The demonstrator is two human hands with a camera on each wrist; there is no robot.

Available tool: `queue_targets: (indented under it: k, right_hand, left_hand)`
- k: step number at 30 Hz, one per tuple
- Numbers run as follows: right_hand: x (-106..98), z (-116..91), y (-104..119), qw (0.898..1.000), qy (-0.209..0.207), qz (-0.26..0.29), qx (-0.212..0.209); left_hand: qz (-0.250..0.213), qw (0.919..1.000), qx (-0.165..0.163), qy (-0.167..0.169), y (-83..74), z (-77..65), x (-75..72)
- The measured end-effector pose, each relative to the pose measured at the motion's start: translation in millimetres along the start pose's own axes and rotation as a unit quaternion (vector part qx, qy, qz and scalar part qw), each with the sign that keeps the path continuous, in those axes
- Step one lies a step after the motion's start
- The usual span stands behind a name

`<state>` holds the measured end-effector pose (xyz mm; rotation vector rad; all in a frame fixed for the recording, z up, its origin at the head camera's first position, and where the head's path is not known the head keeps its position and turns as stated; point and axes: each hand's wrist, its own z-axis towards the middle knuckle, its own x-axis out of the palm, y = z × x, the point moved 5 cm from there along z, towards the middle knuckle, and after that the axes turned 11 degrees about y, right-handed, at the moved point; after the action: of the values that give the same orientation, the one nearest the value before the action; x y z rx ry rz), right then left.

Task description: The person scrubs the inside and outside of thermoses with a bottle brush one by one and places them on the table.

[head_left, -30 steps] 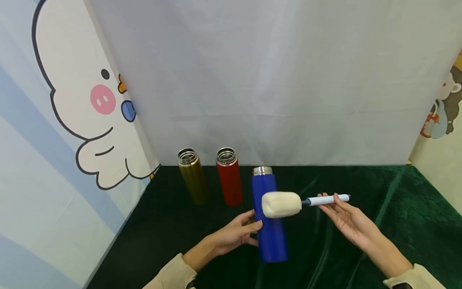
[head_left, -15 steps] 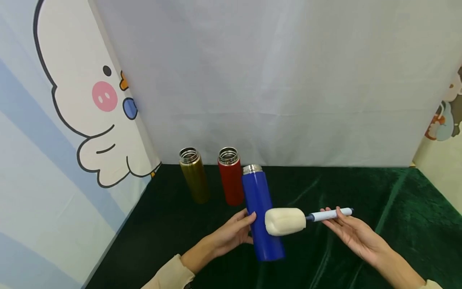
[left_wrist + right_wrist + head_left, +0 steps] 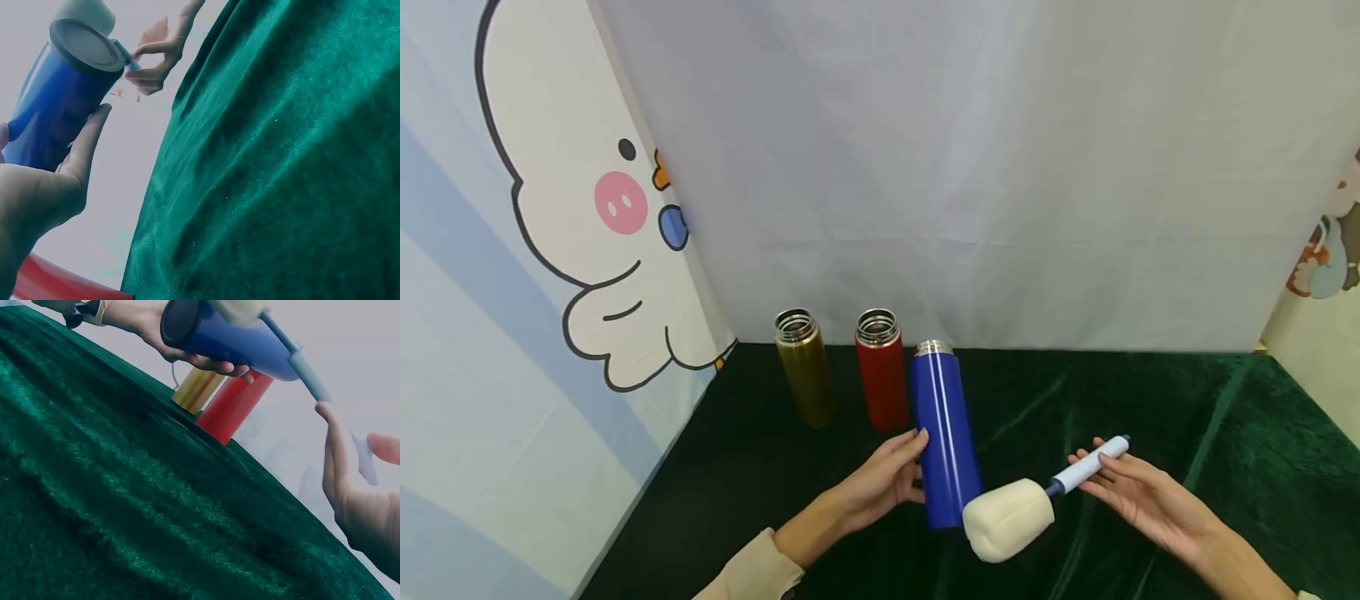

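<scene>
My left hand (image 3: 883, 483) grips a blue bottle (image 3: 943, 433) round its lower half. The bottle is lidless, with a bare steel neck, and leans slightly left, raised off the table; its base faces the left wrist view. In my right hand (image 3: 1150, 508) is a bottle brush, pinched by its pale blue handle (image 3: 1090, 464) between thumb and fingers. Its cream sponge head (image 3: 1007, 518) points down and left, overlapping the bottle's bottom corner in the head view. In the right wrist view the sponge head (image 3: 240, 309) shows in front of the blue bottle (image 3: 240, 350).
Behind and left stand a red bottle (image 3: 882, 375) and an olive-gold bottle (image 3: 805, 375), both upright and lidless. Dark green velvet cloth (image 3: 1187, 417) covers the table. A pale curtain (image 3: 970, 167) hangs along the back edge, and a cartoon-printed panel (image 3: 550, 333) rises at the left.
The brush has swung so its sponge head sits lower and its handle tilts more steeply. The blue bottle first leaned further left, then shifted slightly back right, still in my left hand.
</scene>
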<state>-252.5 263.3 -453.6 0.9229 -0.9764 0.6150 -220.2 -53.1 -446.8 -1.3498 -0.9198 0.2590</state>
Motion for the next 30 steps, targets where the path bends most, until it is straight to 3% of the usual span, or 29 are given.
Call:
queue_targets:
  k: [3,6,10,14,19,24,27,30]
  right_hand:
    - [-1,3,2,1.000,0.004,-0.001,0.000]
    - [-2,9,6,0.999,-0.028,0.002,-0.020]
    - [1,19,12,0.995,-0.074,0.027,-0.063]
    - [6,25,19,0.987,-0.084,0.056,-0.122]
    - [7,18,22,0.976,-0.081,0.097,-0.177]
    - [3,6,12,0.989,-0.060,0.074,-0.114]
    - [0,0,5,0.996,-0.051,0.032,-0.063]
    - [-2,-5,1,0.998,-0.046,0.008,-0.039]
  left_hand:
    - [-0.006,1.0000,-0.006,-0.003,0.4,1.1,-0.1]
    - [0.010,0.9998,-0.016,0.001,4.6,2.4,2.4]
    - [0.052,0.9972,-0.031,0.043,15.0,6.3,5.2]
    - [0.074,0.9928,-0.045,0.082,22.3,6.8,6.8]
    - [0.058,0.9940,-0.050,0.078,22.1,3.8,10.5]
    - [0.017,0.9987,-0.024,0.042,10.9,1.8,11.2]
    - [0.022,0.9996,-0.006,0.014,2.8,2.6,8.1]
    - [0.030,0.9995,0.004,-0.003,-3.1,4.6,5.8]
